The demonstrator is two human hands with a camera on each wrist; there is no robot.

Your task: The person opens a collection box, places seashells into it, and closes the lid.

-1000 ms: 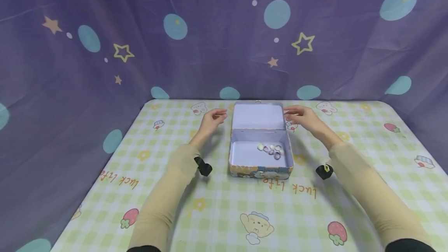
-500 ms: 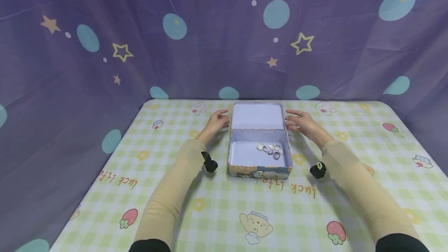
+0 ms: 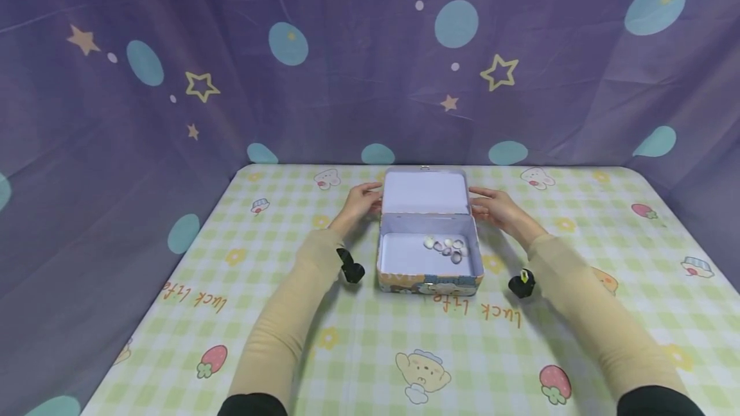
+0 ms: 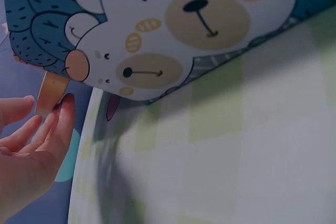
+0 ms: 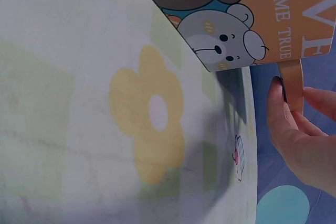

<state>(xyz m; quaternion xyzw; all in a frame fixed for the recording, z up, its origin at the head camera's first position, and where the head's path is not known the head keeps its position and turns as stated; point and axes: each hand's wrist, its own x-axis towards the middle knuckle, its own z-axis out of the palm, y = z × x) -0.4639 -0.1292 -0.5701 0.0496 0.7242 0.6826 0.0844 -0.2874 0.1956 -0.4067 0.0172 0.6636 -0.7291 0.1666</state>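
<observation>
A rectangular tin box (image 3: 430,284) with printed bears stands with its lid (image 3: 425,191) raised at the back. Several small pale and purplish shells (image 3: 446,247) lie inside, toward the right. My left hand (image 3: 360,201) is at the lid's left edge; in the left wrist view, fairly straight fingers (image 4: 65,121) reach the orange lid side (image 4: 51,93), and the thumb is close on its other side. At the opposite edge is my right hand (image 3: 502,209). The right wrist view has its fingers (image 5: 283,119) on either side of the lid's rim (image 5: 293,85).
A green-and-white checked cloth (image 3: 324,377) with printed cartoons covers the table. Behind it hangs a purple curtain (image 3: 358,101) with stars and dots. Black wrist cameras sit under the left sleeve (image 3: 289,313) and the right sleeve (image 3: 601,313).
Both hands have moved inward to the lid's side edges, the left to the right and the right to the left. The box and shells look the same.
</observation>
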